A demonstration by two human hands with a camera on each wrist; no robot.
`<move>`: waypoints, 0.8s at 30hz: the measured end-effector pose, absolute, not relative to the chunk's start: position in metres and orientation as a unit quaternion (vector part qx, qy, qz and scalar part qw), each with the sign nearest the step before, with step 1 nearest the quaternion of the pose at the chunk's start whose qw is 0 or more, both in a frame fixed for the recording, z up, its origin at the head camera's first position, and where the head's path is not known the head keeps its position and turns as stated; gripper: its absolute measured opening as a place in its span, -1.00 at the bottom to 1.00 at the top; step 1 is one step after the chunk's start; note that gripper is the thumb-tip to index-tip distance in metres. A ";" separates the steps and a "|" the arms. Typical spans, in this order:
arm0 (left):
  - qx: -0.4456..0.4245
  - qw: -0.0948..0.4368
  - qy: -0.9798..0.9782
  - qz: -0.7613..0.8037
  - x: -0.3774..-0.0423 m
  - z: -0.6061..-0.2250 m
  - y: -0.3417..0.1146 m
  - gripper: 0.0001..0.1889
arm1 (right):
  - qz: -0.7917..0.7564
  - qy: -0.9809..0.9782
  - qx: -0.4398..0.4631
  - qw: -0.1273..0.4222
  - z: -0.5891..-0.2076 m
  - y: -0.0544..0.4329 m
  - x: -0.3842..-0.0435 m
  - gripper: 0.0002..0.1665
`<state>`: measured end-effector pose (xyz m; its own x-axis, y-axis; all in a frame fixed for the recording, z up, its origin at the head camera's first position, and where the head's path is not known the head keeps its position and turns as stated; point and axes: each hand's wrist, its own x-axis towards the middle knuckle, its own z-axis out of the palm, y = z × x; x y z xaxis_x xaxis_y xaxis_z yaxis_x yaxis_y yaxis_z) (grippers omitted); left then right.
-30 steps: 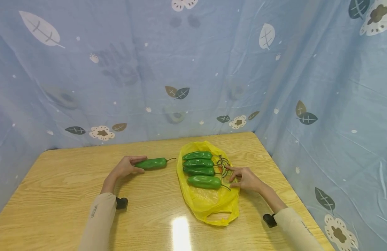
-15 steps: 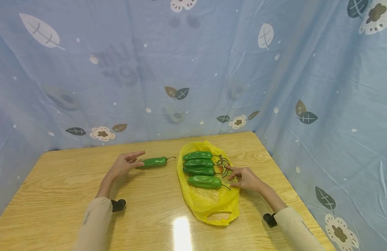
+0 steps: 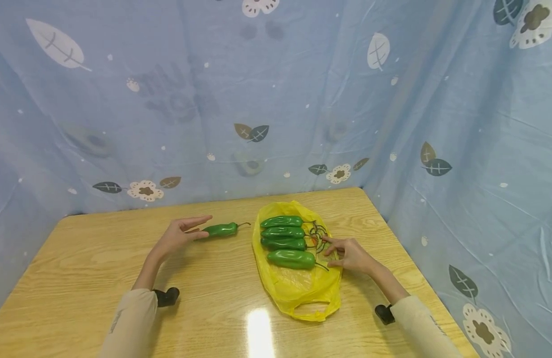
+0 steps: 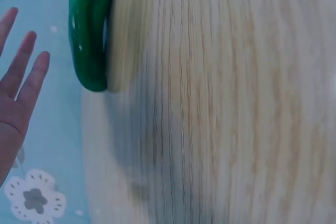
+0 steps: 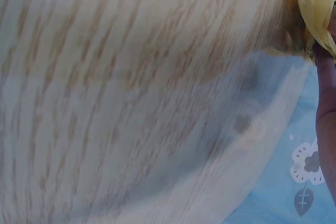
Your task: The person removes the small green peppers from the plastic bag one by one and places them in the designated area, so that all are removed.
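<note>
My left hand (image 3: 179, 236) is spread over the left end of a long green pepper (image 3: 222, 229) on the table. In the left wrist view the fingers (image 4: 30, 83) are straight and stand apart from that pepper (image 4: 90, 30). To the right lies a yellow plastic bag (image 3: 284, 291) with several green peppers (image 3: 291, 259) in a row on it, stems to the right. My right hand (image 3: 354, 256) holds the bag's right edge, its index finger reaching in over the stems. In the right wrist view only part of this hand (image 5: 326, 85) shows, beside the yellow plastic (image 5: 317, 6).
The bag's handle loop (image 3: 311, 311) points toward me. Small dark and red bits (image 3: 319, 239) sit by the stems. A wooden table (image 3: 101, 248) carries everything, with a blue patterned curtain (image 3: 276, 99) behind and at the right.
My left hand has let go of the single pepper and drawn slightly up and back, fingers opening. The pepper stays on the table. The right hand and the bag look the same.
</note>
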<state>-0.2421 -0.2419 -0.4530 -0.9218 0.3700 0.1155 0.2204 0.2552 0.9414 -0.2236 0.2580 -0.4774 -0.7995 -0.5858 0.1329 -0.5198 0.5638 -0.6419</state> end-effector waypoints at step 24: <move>0.201 0.098 0.761 0.609 -0.209 -0.436 -0.215 -0.48 | -0.328 0.893 -0.305 0.039 -0.477 0.258 -0.225 -0.75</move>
<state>-0.2094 -0.2146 -0.4363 -0.8999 0.4254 0.0960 0.1866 0.1767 0.9664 -0.2245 0.2577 -0.4771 -0.8110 -0.5703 0.1302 -0.5192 0.5992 -0.6094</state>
